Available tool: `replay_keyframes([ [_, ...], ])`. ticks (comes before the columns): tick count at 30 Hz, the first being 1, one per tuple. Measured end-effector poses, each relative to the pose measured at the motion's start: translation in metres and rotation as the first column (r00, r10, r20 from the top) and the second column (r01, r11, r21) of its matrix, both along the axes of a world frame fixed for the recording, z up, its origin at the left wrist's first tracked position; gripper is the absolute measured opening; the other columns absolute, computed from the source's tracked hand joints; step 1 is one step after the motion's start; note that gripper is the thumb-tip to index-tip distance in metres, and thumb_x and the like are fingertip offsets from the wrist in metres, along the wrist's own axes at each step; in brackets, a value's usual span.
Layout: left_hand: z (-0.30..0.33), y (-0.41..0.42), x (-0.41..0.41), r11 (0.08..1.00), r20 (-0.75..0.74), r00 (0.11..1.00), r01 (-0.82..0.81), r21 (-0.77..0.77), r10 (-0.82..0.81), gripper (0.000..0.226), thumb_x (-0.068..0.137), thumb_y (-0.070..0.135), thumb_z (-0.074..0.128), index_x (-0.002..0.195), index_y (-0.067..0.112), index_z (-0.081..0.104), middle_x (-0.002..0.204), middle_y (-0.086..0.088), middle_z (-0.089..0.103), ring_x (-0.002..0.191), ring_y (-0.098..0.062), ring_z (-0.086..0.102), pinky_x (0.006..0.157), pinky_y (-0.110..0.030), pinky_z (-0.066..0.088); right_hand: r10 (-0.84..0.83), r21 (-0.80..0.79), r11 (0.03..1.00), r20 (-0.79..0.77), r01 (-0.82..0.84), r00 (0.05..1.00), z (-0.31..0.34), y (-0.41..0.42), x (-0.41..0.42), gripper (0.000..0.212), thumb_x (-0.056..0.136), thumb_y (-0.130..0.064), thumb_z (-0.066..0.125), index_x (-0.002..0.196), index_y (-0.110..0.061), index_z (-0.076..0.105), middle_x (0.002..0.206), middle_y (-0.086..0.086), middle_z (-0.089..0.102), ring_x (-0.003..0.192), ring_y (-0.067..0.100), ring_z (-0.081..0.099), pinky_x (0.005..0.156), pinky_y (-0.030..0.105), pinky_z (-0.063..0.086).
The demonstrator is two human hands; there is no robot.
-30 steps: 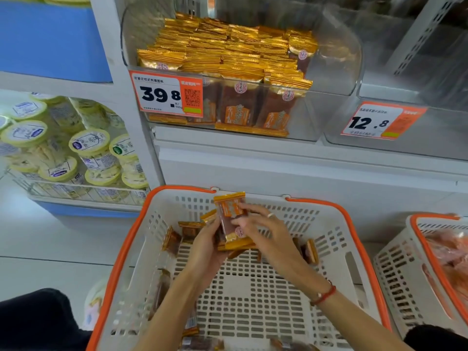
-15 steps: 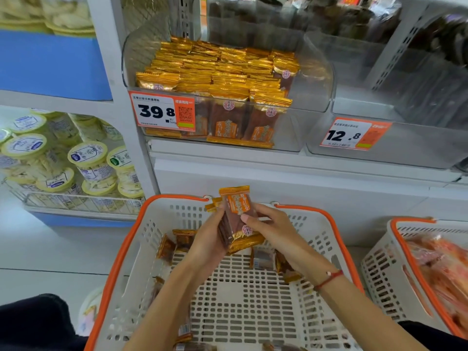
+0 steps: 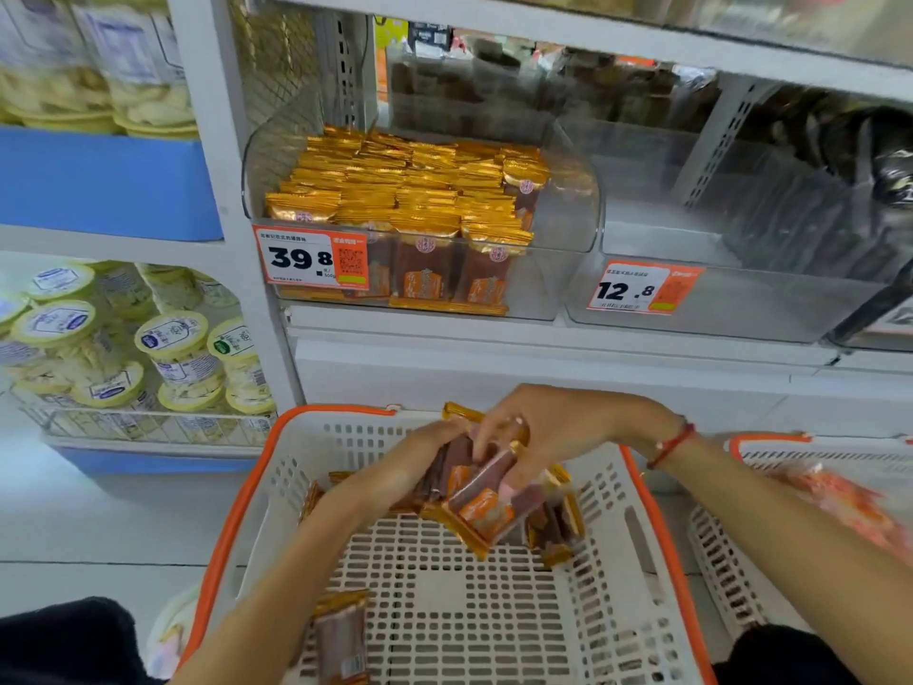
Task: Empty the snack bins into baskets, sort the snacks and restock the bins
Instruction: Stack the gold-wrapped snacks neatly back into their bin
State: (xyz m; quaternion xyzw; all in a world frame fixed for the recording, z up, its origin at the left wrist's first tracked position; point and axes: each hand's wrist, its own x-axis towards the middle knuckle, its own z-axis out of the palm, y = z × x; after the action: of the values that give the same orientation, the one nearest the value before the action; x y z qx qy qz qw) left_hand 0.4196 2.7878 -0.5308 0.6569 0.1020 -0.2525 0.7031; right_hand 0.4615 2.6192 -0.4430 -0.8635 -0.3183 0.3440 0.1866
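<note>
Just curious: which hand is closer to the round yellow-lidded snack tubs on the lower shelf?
Left. The left hand is nearer the yellow-lidded tubs; the right hand is farther right.

Bare basket floor [image 3: 444, 600] lies open centrally; loose packets [image 3: 553, 531] crowd its far side, one packet [image 3: 341, 640] lies near-left.

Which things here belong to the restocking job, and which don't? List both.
Job: snack packets held by left hand and right hand; white basket; clear bin of gold packs.

Not the job: yellow-lidded tubs; 12.8 price tag.
</note>
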Motion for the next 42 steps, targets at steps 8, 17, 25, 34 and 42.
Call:
replay_keyframes([
  [8,0.035,-0.010,-0.006,0.891,0.136,0.935,-0.259,-0.372,0.328,0.052,0.103,0.044,0.029,0.111,0.011,0.068,0.096,-0.012,0.074,0.078,-0.025,0.072,0.064,-0.033,0.059,-0.777,0.682,0.402,-0.099,0.611,0.622,-0.034,0.025,-0.028,0.053,0.065,-0.032,0.089,0.108,-0.022,0.060,0.106,-0.010,0.062,0.096,0.010,0.061,0.072,0.028,0.056],
  [17,0.098,-0.027,0.004,0.871,0.403,0.794,-0.304,-0.386,0.455,0.041,0.095,0.042,0.047,0.126,0.019,0.060,0.114,-0.007,0.071,0.102,-0.020,0.069,0.090,-0.038,0.055,-0.597,0.795,0.512,0.058,0.325,0.800,0.000,0.028,-0.028,0.060,0.092,-0.046,0.054,0.147,-0.041,0.032,0.145,-0.017,0.032,0.131,-0.003,0.037,0.103,0.019,0.042],
  [25,0.130,-0.029,0.036,0.978,0.556,0.806,-0.137,-0.156,0.202,0.063,0.078,0.071,0.049,0.129,0.035,0.054,0.118,0.006,0.069,0.110,-0.011,0.065,0.102,-0.038,0.047,-0.632,0.922,0.296,-0.005,0.247,0.775,0.044,-0.003,-0.012,0.055,0.076,-0.023,0.075,0.120,-0.047,0.053,0.114,-0.011,0.061,0.101,0.001,0.063,0.076,0.017,0.055],
  [34,0.197,0.002,0.096,0.947,0.527,0.795,0.186,0.263,-0.302,0.048,0.075,0.036,0.079,0.117,0.030,0.057,0.105,0.004,0.074,0.099,-0.016,0.070,0.083,-0.031,0.058,-0.520,0.886,0.425,0.070,0.187,0.851,0.088,-0.032,0.038,0.053,0.078,-0.005,0.076,0.111,-0.042,0.057,0.113,-0.011,0.060,0.098,-0.001,0.064,0.067,0.017,0.055],
  [42,0.190,-0.003,0.154,0.974,0.729,0.681,-0.201,0.107,0.061,0.029,0.087,0.022,0.069,0.115,0.016,0.062,0.090,0.010,0.074,0.082,0.003,0.069,0.062,-0.008,0.051,-0.886,0.907,0.370,0.279,0.201,0.370,0.043,-0.059,0.091,0.054,0.084,-0.066,0.053,0.130,-0.037,0.049,0.134,-0.015,0.050,0.126,0.001,0.042,0.103,0.019,0.034],
])
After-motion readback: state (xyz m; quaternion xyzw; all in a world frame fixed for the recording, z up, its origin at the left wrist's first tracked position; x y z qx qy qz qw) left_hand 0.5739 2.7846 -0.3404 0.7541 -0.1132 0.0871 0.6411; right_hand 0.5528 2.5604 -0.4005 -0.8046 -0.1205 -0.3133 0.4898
